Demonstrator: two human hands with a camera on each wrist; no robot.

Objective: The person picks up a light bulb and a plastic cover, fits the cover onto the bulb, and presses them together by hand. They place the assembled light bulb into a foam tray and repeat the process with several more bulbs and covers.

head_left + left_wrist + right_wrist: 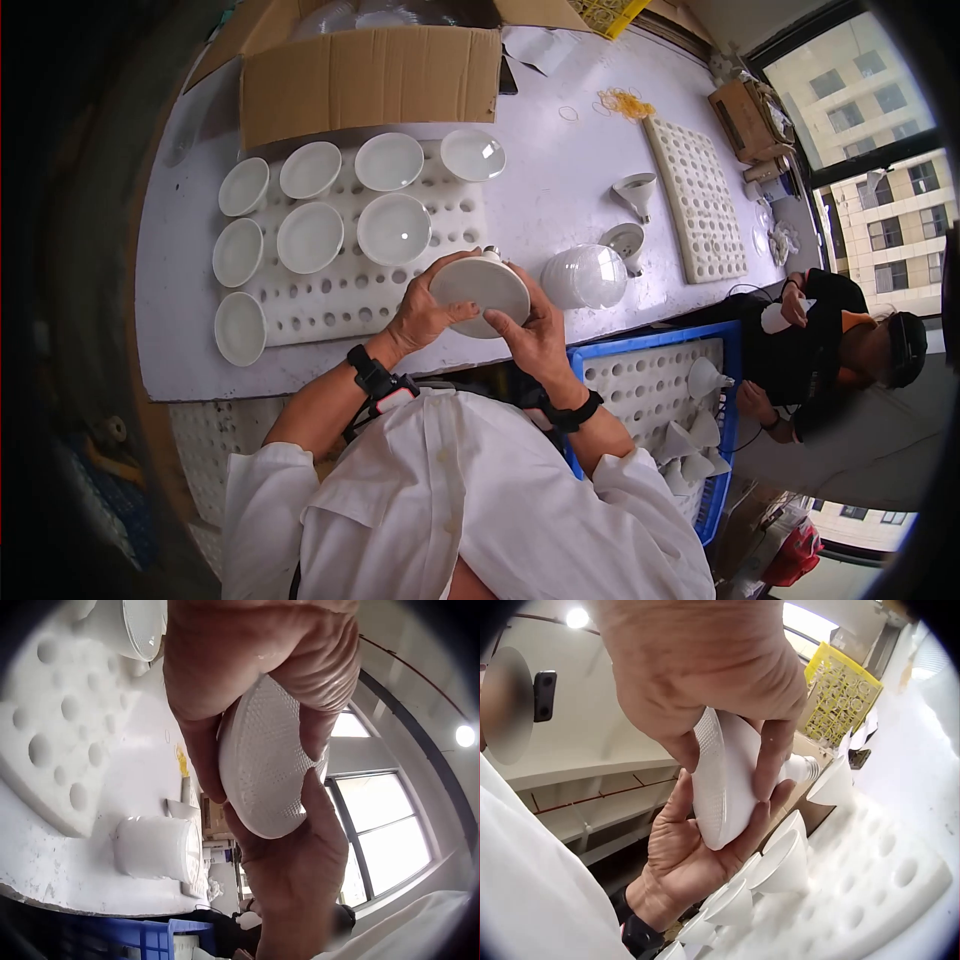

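Both hands grip a white reflector light bulb (480, 296) between them, above the table's front edge. Its broad round face is tilted up, and its screw base points away from the body. The left hand (425, 312) has its thumb on the face and its fingers behind the rim. Opposite it, the right hand (540, 335) presses a thumb on the face near the lower rim. The left wrist view shows the bulb's dimpled lens (270, 761) between both hands. In the right wrist view the threaded base (804, 769) sticks out past the right fingers.
Several similar white bulbs (394, 229) stand in a white foam tray (330, 300) on the left. A clear stack of covers (585, 276) and two open lamp housings (635, 192) lie rightward. A cardboard box (370, 85) stands behind; a blue crate (650, 345) and another person (825, 340) are right.
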